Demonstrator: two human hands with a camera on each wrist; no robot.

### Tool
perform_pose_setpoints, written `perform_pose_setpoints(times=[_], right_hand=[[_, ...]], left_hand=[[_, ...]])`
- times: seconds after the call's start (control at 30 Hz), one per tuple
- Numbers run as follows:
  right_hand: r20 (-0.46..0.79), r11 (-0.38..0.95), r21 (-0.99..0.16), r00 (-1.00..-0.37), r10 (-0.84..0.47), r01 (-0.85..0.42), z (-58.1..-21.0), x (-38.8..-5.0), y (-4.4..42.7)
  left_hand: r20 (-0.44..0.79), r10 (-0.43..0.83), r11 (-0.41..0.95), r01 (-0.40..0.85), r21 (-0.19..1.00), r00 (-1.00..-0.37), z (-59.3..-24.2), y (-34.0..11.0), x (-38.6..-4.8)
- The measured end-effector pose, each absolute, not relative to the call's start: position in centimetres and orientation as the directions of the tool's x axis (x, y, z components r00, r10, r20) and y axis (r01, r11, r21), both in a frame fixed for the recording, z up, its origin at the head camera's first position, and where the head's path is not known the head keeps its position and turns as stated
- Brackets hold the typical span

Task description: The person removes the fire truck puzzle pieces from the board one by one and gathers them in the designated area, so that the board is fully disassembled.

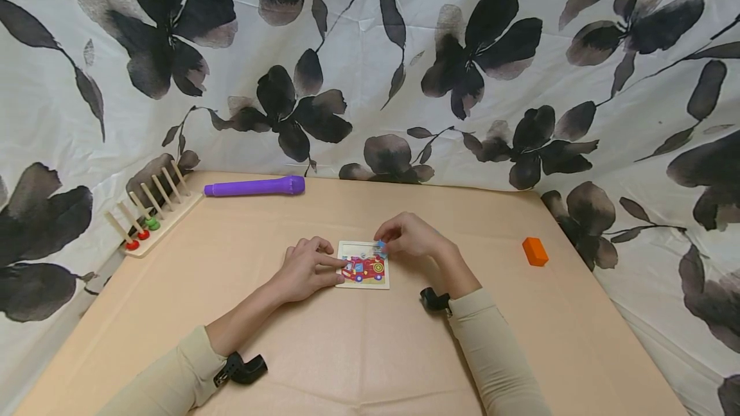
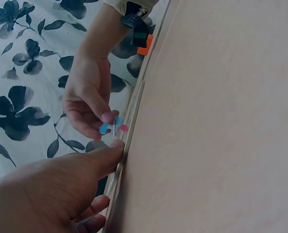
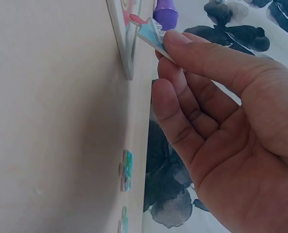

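While the left hand (image 1: 303, 269) rests on the left side of a small jigsaw board (image 1: 370, 286), its fingers fairly extended and its index finger reaching over the picture, the right hand (image 1: 413, 235) pinches a blue jigsaw piece (image 3: 151, 34) between thumb and forefinger at the board's upper right corner. The right hand's other fingers curl loosely below the pinch. The board, showing a red vehicle (image 1: 365, 268), lies on the tan table (image 1: 358, 364) between the two hands; the piece is tilted, and whether it touches the board is hard to tell. Two more jigsaw pieces (image 3: 127, 170) lie on the table near the right hand. Farther off, a purple toy microphone (image 1: 254, 187) lies beside a wooden peg stand (image 1: 167, 226) bearing red and green beads, and an orange block (image 1: 535, 251) sits well to the right.
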State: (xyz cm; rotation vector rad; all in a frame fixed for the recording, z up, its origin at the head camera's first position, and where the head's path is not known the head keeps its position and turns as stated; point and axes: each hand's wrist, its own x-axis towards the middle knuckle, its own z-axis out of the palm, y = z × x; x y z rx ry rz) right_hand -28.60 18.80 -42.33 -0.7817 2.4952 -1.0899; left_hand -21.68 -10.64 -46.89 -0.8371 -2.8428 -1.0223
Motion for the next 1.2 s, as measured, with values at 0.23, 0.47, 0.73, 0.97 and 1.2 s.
perform_pose_setpoints(times=[0.23,0.47,0.73,0.97,1.2], right_hand=[[-0.041,0.561,-0.745,-0.816,-0.577,-0.36,-42.2,-28.7,19.3],[-0.016,0.583,-0.718,-0.829,-0.559,-0.379,-41.7,-28.7,19.9],[0.034,0.563,-0.745,-0.864,-0.502,-0.356,-41.1,-29.0,21.9],[0.103,0.547,-0.739,-0.868,-0.485,-0.393,-40.4,-29.0,23.5],[0.103,0.562,-0.743,-0.892,-0.441,-0.364,-40.1,-29.2,24.7]], left_hand=[[0.187,0.482,0.64,0.489,0.592,-0.856,-46.8,-10.6,-21.7],[0.184,0.48,0.635,0.484,0.601,-0.858,-46.8,-10.6,-21.6],[0.182,0.481,0.633,0.483,0.605,-0.858,-46.6,-10.6,-21.6],[0.187,0.485,0.63,0.49,0.603,-0.854,-46.8,-10.6,-21.7],[0.187,0.482,0.634,0.488,0.601,-0.856,-46.7,-10.6,-21.7]])
